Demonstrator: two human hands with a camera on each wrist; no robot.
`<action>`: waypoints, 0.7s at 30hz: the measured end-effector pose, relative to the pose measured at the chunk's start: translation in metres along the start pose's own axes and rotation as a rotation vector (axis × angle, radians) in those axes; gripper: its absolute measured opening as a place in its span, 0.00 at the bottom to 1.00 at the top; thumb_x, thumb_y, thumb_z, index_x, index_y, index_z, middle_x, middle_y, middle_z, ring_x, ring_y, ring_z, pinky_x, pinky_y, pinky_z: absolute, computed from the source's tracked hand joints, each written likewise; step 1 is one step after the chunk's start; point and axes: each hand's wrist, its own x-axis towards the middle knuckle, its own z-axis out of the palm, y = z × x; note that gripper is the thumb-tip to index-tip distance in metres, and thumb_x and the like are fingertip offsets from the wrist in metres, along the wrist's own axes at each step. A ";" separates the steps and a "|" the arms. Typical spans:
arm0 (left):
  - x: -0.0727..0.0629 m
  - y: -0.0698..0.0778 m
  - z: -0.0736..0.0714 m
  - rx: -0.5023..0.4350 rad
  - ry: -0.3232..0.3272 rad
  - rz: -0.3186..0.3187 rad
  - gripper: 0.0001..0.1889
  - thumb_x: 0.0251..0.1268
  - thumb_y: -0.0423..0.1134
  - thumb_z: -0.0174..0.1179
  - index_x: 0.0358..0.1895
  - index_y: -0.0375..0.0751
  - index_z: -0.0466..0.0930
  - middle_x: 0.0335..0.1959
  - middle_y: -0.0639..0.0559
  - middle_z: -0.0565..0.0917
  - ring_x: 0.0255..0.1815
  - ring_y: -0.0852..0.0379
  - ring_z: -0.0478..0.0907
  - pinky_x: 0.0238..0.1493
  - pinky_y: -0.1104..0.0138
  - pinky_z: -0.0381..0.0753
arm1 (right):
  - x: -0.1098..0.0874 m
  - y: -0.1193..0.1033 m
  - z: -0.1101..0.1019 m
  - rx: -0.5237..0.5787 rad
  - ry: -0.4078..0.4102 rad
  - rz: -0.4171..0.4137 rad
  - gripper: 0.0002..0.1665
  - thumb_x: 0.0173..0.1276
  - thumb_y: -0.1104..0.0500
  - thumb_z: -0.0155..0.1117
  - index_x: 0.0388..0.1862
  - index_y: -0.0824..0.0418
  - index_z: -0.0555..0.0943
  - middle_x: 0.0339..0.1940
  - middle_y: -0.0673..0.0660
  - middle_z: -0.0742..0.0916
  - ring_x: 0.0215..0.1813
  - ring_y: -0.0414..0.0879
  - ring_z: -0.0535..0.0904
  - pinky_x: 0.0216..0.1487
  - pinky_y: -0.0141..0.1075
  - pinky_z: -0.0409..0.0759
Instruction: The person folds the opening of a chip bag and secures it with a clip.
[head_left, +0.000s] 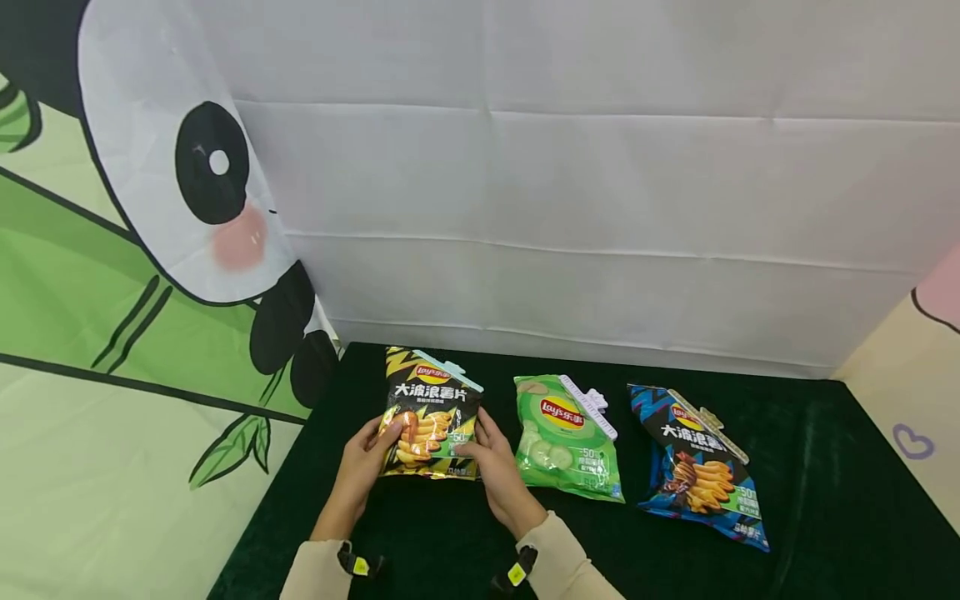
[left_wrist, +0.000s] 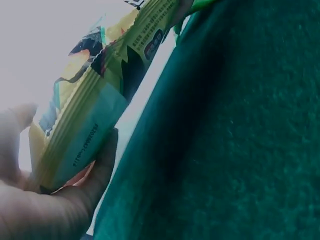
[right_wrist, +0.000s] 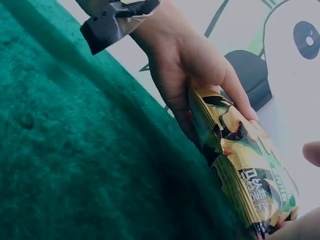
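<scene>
Both hands grip a black and yellow bag of potato chips (head_left: 431,408) by its two sides, thumbs on the front and fingers behind. My left hand (head_left: 362,467) is at its left edge and my right hand (head_left: 498,475) at its right edge. A pale blue clip (head_left: 450,370) sits slantwise across the bag's top right corner. In the left wrist view, the left hand (left_wrist: 55,200) holds one end of the bag (left_wrist: 95,110), whose bottom seam faces the camera. The right wrist view has the right hand (right_wrist: 192,70) around the bag's (right_wrist: 240,145) other side.
Right of the held bag lies a green chip bag (head_left: 562,442) with a white clip (head_left: 589,407). Farther right is a blue and black chip bag (head_left: 697,467) with a gold-coloured clip (head_left: 708,425). They lie on a dark green cloth-covered table (head_left: 840,492); a white backdrop (head_left: 600,192) hangs behind.
</scene>
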 end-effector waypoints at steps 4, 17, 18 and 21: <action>0.006 -0.004 0.000 0.030 -0.029 -0.029 0.45 0.67 0.72 0.52 0.77 0.44 0.59 0.67 0.36 0.77 0.47 0.62 0.80 0.48 0.70 0.77 | 0.002 0.007 0.002 -0.066 0.055 0.012 0.52 0.66 0.62 0.60 0.83 0.61 0.45 0.85 0.63 0.54 0.85 0.60 0.48 0.83 0.57 0.49; 0.006 -0.012 0.002 0.328 -0.040 0.032 0.43 0.72 0.67 0.50 0.77 0.39 0.56 0.69 0.33 0.72 0.63 0.40 0.74 0.66 0.42 0.73 | -0.005 0.026 0.005 -0.220 0.122 0.044 0.50 0.68 0.56 0.63 0.83 0.58 0.49 0.84 0.66 0.55 0.84 0.66 0.49 0.80 0.62 0.53; 0.006 -0.012 0.002 0.336 -0.036 0.036 0.43 0.72 0.66 0.50 0.78 0.39 0.54 0.71 0.32 0.70 0.66 0.38 0.72 0.68 0.40 0.71 | -0.007 0.023 0.005 -0.234 0.116 0.050 0.50 0.69 0.53 0.63 0.83 0.57 0.50 0.84 0.66 0.56 0.83 0.66 0.49 0.80 0.63 0.53; 0.007 -0.004 0.002 0.370 0.013 0.086 0.44 0.73 0.64 0.51 0.79 0.39 0.49 0.76 0.31 0.62 0.74 0.33 0.63 0.74 0.36 0.62 | -0.014 0.014 0.004 -0.282 0.093 0.045 0.49 0.72 0.43 0.62 0.83 0.57 0.52 0.83 0.67 0.57 0.83 0.68 0.51 0.79 0.64 0.55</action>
